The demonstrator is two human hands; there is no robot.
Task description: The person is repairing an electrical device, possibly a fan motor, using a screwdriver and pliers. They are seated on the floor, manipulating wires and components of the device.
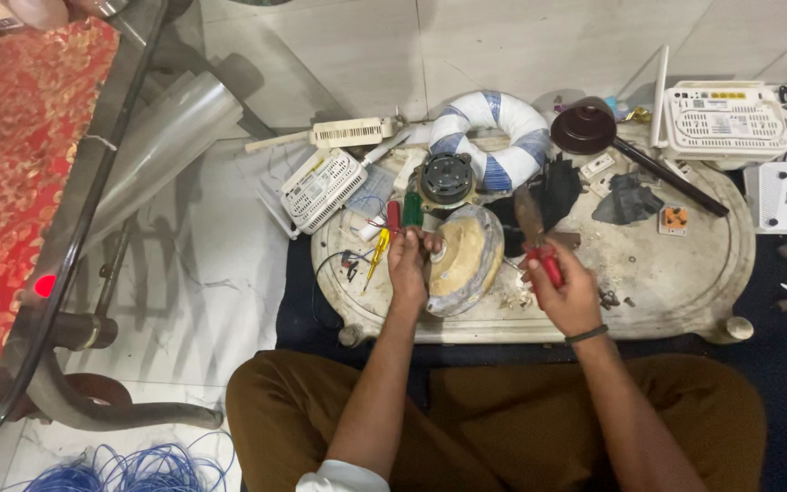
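Left hand (409, 262) against (tilted) disc (463, 259)

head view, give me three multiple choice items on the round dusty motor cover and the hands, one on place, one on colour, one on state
1. Where does the round dusty cover stand?
A. on the low white work board
B. on the red cloth
C. on the person's lap

2. What colour is the handle of the tool in the right hand?
A. blue
B. red
C. white

3. How is the cover placed?
A. lying flat, untouched
B. tilted up on its edge, steadied by the left hand
C. hanging from a cord

Answers:
1 A, its lower edge rests on the work board in front of the knees.
2 B, a red handle shows above the closed fingers.
3 B, the left hand touches its rim, and the cover leans with its face turned sideways.
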